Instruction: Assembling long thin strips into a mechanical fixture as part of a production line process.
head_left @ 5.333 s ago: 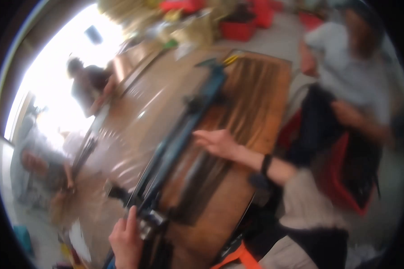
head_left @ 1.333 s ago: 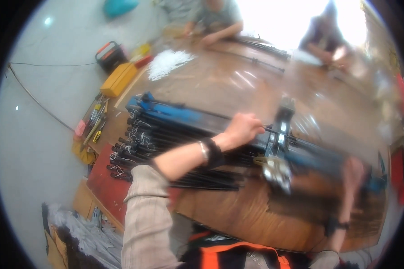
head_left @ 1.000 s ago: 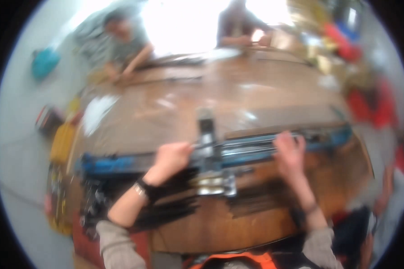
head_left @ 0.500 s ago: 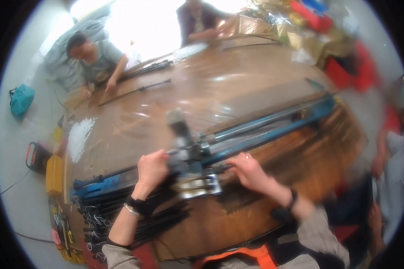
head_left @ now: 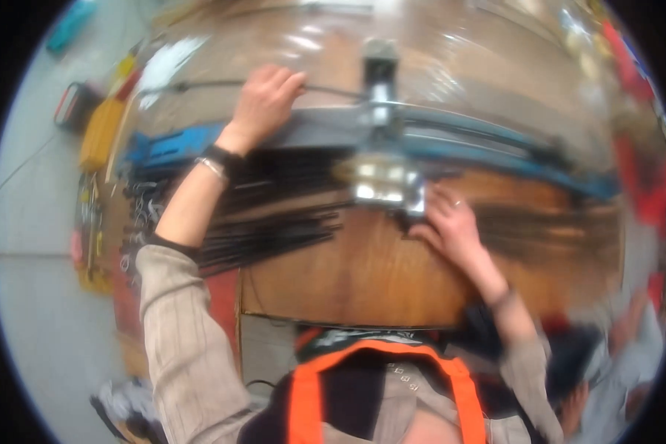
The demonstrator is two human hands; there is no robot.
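1. Yellow case (head_left: 100, 133) on the floor, far left, clear of the work.
2. Left hand (head_left: 263, 103) curled over the blue rail (head_left: 496, 148), likely steadying it on the board (head_left: 348, 274).
3. Black rods (head_left: 274, 229) bundled below the rail.
4. Right hand (head_left: 448, 222) spread flat beside the metal carriage (head_left: 381, 181), pressing down; pinching nothing.

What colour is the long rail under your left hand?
Blue, greyer where the left hand rests on the rail; head view.

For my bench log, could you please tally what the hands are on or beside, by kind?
Hands: 2, left hand, right hand
Blue rail cutter: 1
Bundle of black rods: 1
Wooden board: 1
Total: 5
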